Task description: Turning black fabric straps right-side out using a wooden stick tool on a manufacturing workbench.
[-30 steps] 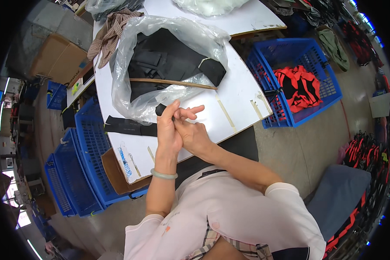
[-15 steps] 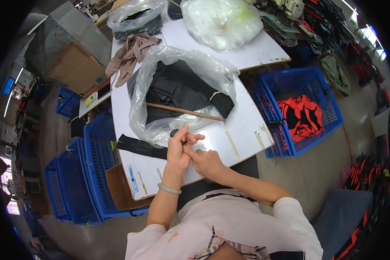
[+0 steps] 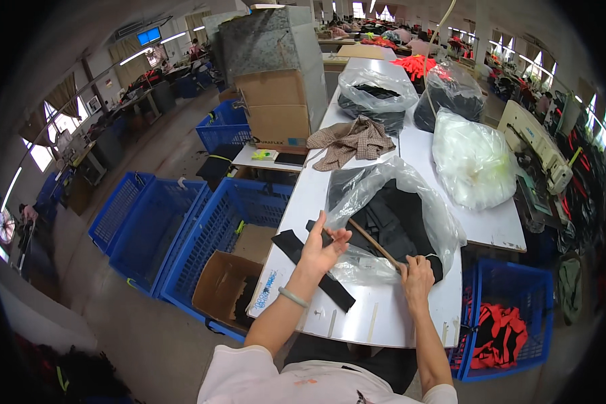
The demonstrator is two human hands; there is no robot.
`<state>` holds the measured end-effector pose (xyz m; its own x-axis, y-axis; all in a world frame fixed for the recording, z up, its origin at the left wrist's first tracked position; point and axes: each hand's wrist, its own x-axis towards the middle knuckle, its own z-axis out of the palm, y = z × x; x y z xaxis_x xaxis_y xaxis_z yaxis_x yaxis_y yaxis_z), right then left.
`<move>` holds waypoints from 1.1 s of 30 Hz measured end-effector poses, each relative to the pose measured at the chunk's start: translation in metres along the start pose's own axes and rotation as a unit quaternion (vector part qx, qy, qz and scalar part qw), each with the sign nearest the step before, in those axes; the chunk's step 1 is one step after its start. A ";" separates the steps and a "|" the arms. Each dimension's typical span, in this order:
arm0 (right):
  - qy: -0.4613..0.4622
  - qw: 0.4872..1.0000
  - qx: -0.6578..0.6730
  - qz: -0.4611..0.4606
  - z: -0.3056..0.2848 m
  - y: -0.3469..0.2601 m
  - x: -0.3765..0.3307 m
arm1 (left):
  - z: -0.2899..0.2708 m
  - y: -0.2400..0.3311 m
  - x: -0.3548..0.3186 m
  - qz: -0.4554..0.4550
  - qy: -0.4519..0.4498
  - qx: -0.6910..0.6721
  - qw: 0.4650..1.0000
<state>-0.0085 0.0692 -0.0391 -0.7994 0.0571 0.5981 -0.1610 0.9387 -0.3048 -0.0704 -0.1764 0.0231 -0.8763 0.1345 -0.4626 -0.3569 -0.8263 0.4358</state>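
My left hand (image 3: 322,250) is raised over the near left part of the white table, palm up and fingers apart. Behind its fingers shows a bit of dark material. A flat black fabric strip (image 3: 337,293) lies on the table beneath my left wrist. My right hand (image 3: 419,275) is closed on the near end of a thin wooden stick (image 3: 372,241). The stick slants across the mouth of a clear plastic bag (image 3: 444,225). Folded black fabric pieces (image 3: 377,219) fill the bag. Beside my right hand, a dark bundle with a white tie is partly hidden.
Blue crates (image 3: 182,269) stand left of the table, one holding a cardboard box (image 3: 215,289). A blue crate (image 3: 512,269) at right holds red and black fabric (image 3: 498,337). Farther up the table are a checked cloth (image 3: 353,140) and a stuffed clear bag (image 3: 475,161).
My right hand has left my left hand and moved right to grip the stick's end. My left hand has opened out. The view has tilted up, showing more of the room.
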 end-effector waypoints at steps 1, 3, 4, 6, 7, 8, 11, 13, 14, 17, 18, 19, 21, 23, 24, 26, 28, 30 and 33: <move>-0.019 0.998 -0.055 -0.028 0.011 0.012 -0.007 | 0.009 0.005 -0.008 -0.026 -0.006 -0.009 1.000; -0.026 0.996 -0.072 -0.053 0.024 0.016 -0.012 | 0.014 0.013 -0.008 -0.049 -0.013 -0.022 0.998; -0.032 0.993 -0.088 -0.075 0.026 0.019 -0.014 | 0.013 0.016 -0.005 -0.044 -0.012 -0.054 0.998; -0.041 0.991 -0.083 -0.097 0.022 0.018 -0.014 | 0.008 0.022 0.000 -0.034 -0.005 -0.094 0.995; -0.046 0.989 -0.081 -0.112 0.016 0.016 -0.014 | 0.009 0.025 0.000 -0.036 -0.005 -0.103 0.994; -0.053 0.989 -0.084 -0.107 0.015 0.018 -0.013 | 0.010 0.027 0.001 -0.037 -0.006 -0.113 0.993; -0.073 0.983 -0.102 -0.132 0.006 0.022 -0.017 | 0.015 0.031 -0.002 -0.025 -0.013 -0.141 0.990; -0.023 0.999 -0.019 -0.042 -0.015 0.012 -0.016 | 0.012 0.039 -0.006 0.000 -0.008 -0.149 0.989; -0.007 0.999 0.033 -0.011 -0.028 0.011 -0.023 | 0.011 0.042 -0.008 0.007 0.000 -0.143 0.990; -0.057 0.959 0.261 0.093 -0.082 0.002 -0.052 | 0.006 0.044 -0.005 0.020 0.011 -0.123 0.992; -0.060 0.960 0.257 0.098 -0.100 -0.010 -0.056 | 0.006 0.044 -0.007 0.022 0.014 -0.121 0.992; -0.113 0.941 0.302 0.104 -0.115 -0.024 -0.059 | 0.006 0.042 -0.008 0.015 0.017 -0.120 0.993; -0.161 0.918 0.343 0.117 -0.122 -0.037 -0.066 | 0.009 0.037 -0.010 0.018 0.005 -0.123 0.992; -0.199 0.914 0.339 0.103 -0.121 -0.040 -0.070 | 0.011 0.030 -0.009 0.001 -0.005 -0.115 0.993; -0.201 0.920 0.322 0.101 -0.121 -0.042 -0.069 | 0.015 0.028 -0.012 0.015 -0.012 -0.107 0.994; -0.209 0.921 0.311 0.109 -0.122 -0.045 -0.070 | 0.018 0.022 -0.013 0.030 -0.020 -0.099 0.994; -0.221 0.921 0.303 0.109 -0.121 -0.053 -0.069 | 0.018 0.011 -0.017 0.173 -0.089 0.020 0.981; -0.186 0.921 0.315 0.134 -0.118 -0.072 -0.067 | 0.021 -0.017 -0.022 0.247 -0.112 0.086 0.959; -0.175 0.842 0.470 0.197 -0.094 -0.086 -0.069 | 0.024 -0.018 -0.030 0.311 -0.140 0.113 0.933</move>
<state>0.1145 0.0160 0.0156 -0.9933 0.0429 0.1076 -0.0985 0.1769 -0.9793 -0.0455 -0.1529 0.0474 -0.9756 -0.1689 0.1402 0.2176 -0.6595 0.7195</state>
